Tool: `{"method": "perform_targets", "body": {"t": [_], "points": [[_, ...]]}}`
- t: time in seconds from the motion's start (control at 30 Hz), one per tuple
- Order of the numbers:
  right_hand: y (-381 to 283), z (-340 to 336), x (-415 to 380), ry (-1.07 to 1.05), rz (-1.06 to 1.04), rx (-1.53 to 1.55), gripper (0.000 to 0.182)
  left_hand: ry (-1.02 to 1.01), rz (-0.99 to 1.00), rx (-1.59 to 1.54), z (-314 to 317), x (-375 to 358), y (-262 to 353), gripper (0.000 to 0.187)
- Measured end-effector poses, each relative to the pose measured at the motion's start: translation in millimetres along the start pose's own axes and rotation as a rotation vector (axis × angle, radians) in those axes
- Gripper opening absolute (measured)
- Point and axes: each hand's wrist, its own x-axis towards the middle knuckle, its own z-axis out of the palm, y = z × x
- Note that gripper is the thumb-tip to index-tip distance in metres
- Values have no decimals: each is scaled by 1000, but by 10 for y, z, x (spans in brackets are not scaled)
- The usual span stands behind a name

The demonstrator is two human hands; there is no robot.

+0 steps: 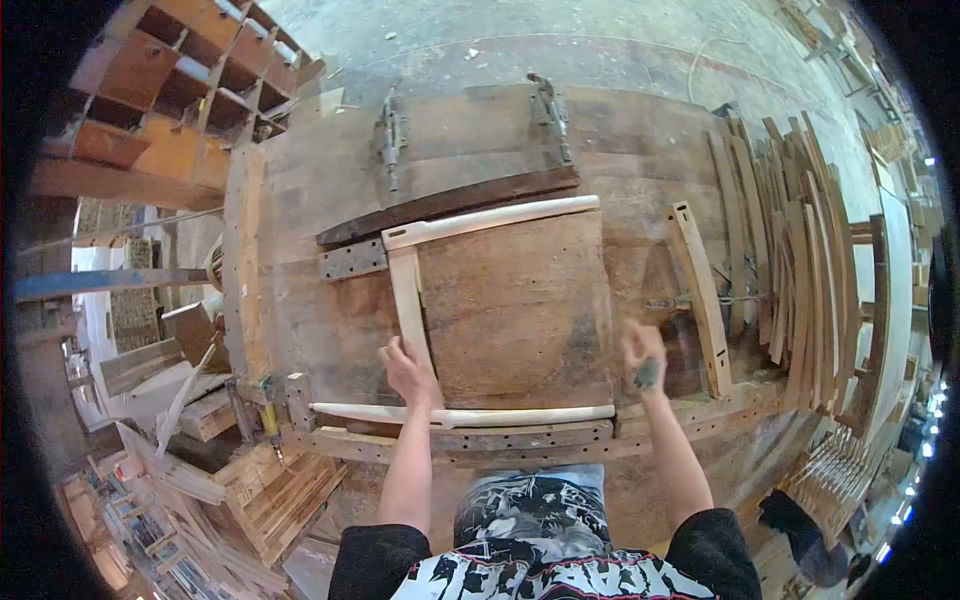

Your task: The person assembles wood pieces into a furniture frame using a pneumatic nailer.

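Observation:
My left hand [409,374] is over the near end of a pale wooden crosspiece [407,300], its fingers curled at the wood. That crosspiece runs between a far pale rail [490,219], which has a slot near its left end, and a near pale rail [520,414]. My right hand [645,358] hovers to the right of this partial frame, slightly blurred, fingers apart, with nothing seen in it. Closest to it on the right lies a separate pale wooden piece [703,295] with a slot at each end.
A dark wooden bar [450,207] lies behind the far rail, beside a drilled block [353,262]. Two metal clamps [391,140] are fixed at the table's far side. Long wood strips [800,260] are stacked at right; a compartmented shelf [160,90] stands far left.

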Motion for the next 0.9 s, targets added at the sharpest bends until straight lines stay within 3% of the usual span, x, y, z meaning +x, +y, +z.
{"method": "perform_targets", "body": {"t": [0.03, 0.07, 0.1, 0.17, 0.27, 0.37, 0.4, 0.5, 0.57, 0.67, 0.77, 0.9], "points": [[-78, -272, 129, 176, -89, -44, 32, 49, -27, 0, 37, 15, 35, 21], [-20, -563, 215, 233, -37, -183, 29, 55, -30, 19, 102, 24, 50, 20], [115, -724, 197, 364, 157, -110, 34, 64, -38, 38, 167, 44, 47, 20], [386, -1151, 252, 418, 223, -616, 47, 82, -35, 74, 254, 52, 16, 20], [1490, -1259, 101, 188, 239, -350, 62, 122, -14, 84, 301, 29, -48, 23], [1731, -1239, 148, -52, 273, -52, 66, 119, -42, 124, 293, 35, -10, 24], [1150, -1292, 183, 4, 255, -176, 66, 134, -31, 139, 322, 37, -43, 26], [1130, -1241, 184, -41, 357, -205, 65, 111, -85, 134, 284, 45, 40, 27], [1099, -1151, 145, 69, 355, -190, 59, 136, -54, 157, 323, 49, 11, 28], [371, -1012, 149, 164, 372, -102, 54, 141, -56, 169, 329, 39, 22, 28], [188, -560, 77, 178, 205, -162, 56, 136, -39, 120, 306, 43, 61, 27], [-49, 59, 100, 229, 288, -116, 54, 85, -61, 151, 373, 56, -134, 28]]}}
